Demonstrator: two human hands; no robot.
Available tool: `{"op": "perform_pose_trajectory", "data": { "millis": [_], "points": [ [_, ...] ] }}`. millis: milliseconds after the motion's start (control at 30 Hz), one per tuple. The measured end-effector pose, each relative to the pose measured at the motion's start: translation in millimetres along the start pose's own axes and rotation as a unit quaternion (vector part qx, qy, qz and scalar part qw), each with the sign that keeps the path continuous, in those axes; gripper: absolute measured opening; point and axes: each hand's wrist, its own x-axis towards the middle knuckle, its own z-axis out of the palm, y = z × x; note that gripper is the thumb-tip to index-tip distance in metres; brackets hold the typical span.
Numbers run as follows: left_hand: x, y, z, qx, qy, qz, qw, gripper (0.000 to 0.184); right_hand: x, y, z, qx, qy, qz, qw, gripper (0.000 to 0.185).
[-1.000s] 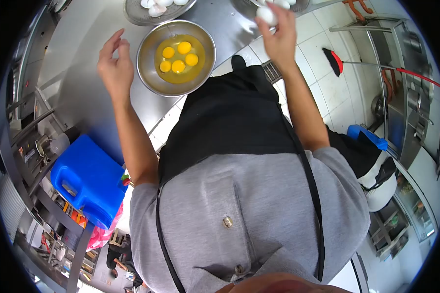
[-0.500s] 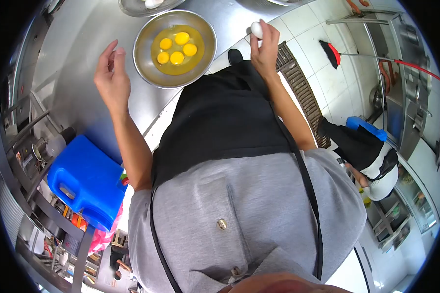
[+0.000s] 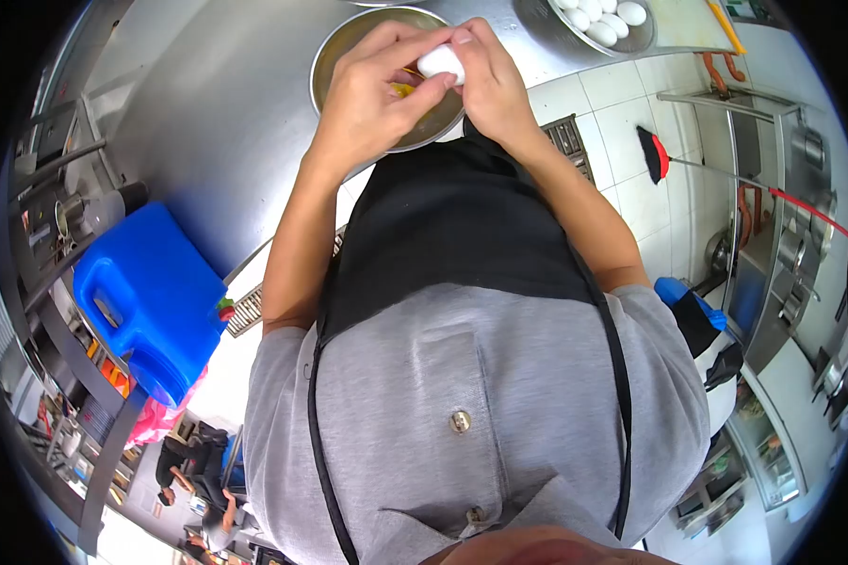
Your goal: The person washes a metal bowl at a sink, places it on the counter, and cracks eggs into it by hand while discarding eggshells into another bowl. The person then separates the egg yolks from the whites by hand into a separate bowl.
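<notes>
- White egg (image 3: 441, 64), one, whole as far as seen: top centre of the frame, above the metal bowl, between both hands.
- Left hand (image 3: 372, 94): fingers and thumb closed on the egg from its left.
- Right hand (image 3: 496, 89): fingers bent, clamped on the egg from its right; fingertips of both hands meet near its top.
- Metal bowl (image 3: 324, 68), round: upper centre, on the worktop (image 3: 207, 113), largely hidden by the hands; yellow yolk (image 3: 402, 90) visible between the fingers, number not tellable.
- Second bowl (image 3: 643, 36), metal: upper right, holding several loose eggs (image 3: 601, 34), white.
- Black apron (image 3: 452, 221), over grey shirt (image 3: 400, 386): centre and below.
- Blue jug (image 3: 155, 282), with handle: left of the frame.
- Broom (image 3: 658, 155), red and black head: right, over the tiled floor (image 3: 633, 193).
- Other people (image 3: 174, 466), small: lower left.
</notes>
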Motion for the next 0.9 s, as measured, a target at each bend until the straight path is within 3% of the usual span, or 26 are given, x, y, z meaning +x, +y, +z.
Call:
{"op": "perform_pose_trajectory", "data": {
  "millis": [100,167,433,900],
  "points": [
    [-8.1,-6.4,-2.3,0.007,0.027,-0.022,0.999,0.037,6.1,-5.8,8.6,-0.084,-0.025,-0.015,0.996,0.031],
    [-13.4,-9.1,-3.2,0.013,0.043,-0.034,0.998,0.038,13.9,1.6,15.5,-0.139,-0.025,-0.075,0.987,0.032],
    [-21.8,-16.5,1.9,0.079,0.145,-0.079,0.983,0.037,27.5,3.0,22.7,-0.160,-0.110,-0.087,0.977,0.032],
    [-25.9,-35.3,2.6,0.004,0.168,-0.127,0.977,0.035,39.8,11.4,19.5,-0.148,-0.164,-0.106,0.969,0.028]
  ]
}}
